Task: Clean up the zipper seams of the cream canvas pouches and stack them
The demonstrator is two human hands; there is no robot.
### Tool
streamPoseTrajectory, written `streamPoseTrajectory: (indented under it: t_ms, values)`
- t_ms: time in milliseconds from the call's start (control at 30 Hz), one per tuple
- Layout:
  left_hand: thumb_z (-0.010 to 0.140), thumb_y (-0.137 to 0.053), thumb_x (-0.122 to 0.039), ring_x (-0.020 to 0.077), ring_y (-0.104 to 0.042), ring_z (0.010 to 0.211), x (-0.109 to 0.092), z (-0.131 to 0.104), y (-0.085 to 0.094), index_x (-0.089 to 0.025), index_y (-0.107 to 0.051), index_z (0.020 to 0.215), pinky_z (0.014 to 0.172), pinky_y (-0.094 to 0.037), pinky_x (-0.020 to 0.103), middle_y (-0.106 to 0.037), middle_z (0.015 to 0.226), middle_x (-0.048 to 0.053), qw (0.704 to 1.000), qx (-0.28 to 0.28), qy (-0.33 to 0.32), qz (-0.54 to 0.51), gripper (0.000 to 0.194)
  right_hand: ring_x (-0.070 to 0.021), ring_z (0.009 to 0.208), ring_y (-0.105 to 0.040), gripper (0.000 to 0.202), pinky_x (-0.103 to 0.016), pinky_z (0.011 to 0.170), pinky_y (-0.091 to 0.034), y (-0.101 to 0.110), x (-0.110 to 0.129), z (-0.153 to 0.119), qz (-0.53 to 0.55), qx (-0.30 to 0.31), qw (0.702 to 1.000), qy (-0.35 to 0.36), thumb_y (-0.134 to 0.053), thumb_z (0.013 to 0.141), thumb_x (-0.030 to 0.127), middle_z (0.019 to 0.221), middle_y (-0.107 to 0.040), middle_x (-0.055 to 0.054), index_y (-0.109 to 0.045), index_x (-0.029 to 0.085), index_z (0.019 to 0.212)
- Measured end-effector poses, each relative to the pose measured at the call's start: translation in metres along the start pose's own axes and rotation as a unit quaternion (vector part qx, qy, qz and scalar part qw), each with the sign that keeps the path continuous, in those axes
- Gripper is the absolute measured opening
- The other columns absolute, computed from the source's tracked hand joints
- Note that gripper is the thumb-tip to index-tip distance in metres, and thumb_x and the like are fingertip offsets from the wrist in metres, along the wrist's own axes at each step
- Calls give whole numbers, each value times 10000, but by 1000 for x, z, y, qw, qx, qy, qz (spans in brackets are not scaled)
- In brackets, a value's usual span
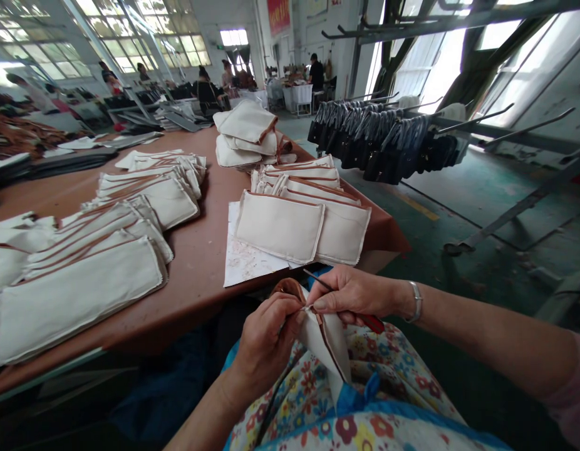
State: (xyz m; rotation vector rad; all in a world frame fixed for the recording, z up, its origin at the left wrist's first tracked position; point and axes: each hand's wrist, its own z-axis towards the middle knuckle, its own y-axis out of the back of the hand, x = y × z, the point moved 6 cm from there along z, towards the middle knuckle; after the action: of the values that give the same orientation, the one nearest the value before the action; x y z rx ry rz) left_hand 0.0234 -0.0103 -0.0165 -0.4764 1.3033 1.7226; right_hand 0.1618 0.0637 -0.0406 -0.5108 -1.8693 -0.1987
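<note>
Nearest: floral apron w/ blue trim [346, 432] over the lap, cream pouch w/ brown edging [334, 344] held above it, tilted, one end up btwn the two hands, the other down on the apron. L hand [266, 332] pinches the pouch's upper end, thumb & fingers pressed together on the edge. R hand [344, 294] meets it there — thumb & forefinger tips closed on the same edge, right by the L fingertips. Same hand also grips a thin tool: red handle [373, 323] sticks out below the palm, dark shaft [318, 280] pokes out past the knuckles, up & left. Silver bangle [416, 302] on R wrist.

Just past the hands, brown-covered table [200, 250]. At its near edge, white sheet [245, 266] w/ small scraps on it, partly under an overlapping row of cream pouches [280, 225]. Long row of similar pouches [83, 294] on the table's left side, overlapping too. Farther along, a pile of cream pieces [247, 122], stacked flat.

Right of table, apart from it: metal rack [520, 205] w/ black items on grey straps [346, 147] hanging off its hooks. Far bkgd — several people at workstations, one in black [316, 74]; red banner [279, 17], big paned windows [186, 50].
</note>
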Motion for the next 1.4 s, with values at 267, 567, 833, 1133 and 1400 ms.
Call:
streamPoseTrajectory:
  t_ms: [267,567,833,1133,1400]
  values:
    - [977,-493,-262,116,-427,693,8,8,2,-166,-541,780,633,-364,226,-479,757,-13,980,60,155,-109,225,-56,528,-436,230,-156,471,-348,-6,19,-5,-192,3,978,81,-625,873,322,664,-550,27,-671,116,964]
    - [963,-529,-397,123,-431,735,26,0,-1,-160,-598,875,639,-347,224,-512,809,7,935,78,218,-269,262,-57,433,-448,279,-156,390,-344,-1,8,-6,-102,-4,994,37,-610,891,398,639,-512,50,-606,139,998]
    - [903,-593,-482,85,-383,551,40,-11,-18,-128,-618,762,495,-270,203,-521,649,0,845,85,376,-371,382,-62,530,-462,230,-159,473,-363,-3,15,-6,-139,-18,985,98,-671,855,328,689,-570,25,-651,120,953]
    - [841,-651,-531,105,-453,525,29,-14,-21,-101,-673,725,511,-320,229,-588,635,37,806,163,409,-397,446,-90,671,-540,211,-177,597,-421,-4,26,-12,-169,-14,972,164,-712,830,273,778,-647,-14,-674,91,930]
    - [852,-637,-538,87,-364,544,22,-8,-12,-117,-594,697,503,-233,225,-482,621,-8,856,206,358,-310,451,-102,730,-594,149,-182,660,-449,-9,40,-20,-277,-6,930,244,-691,850,214,825,-668,-32,-673,93,934]
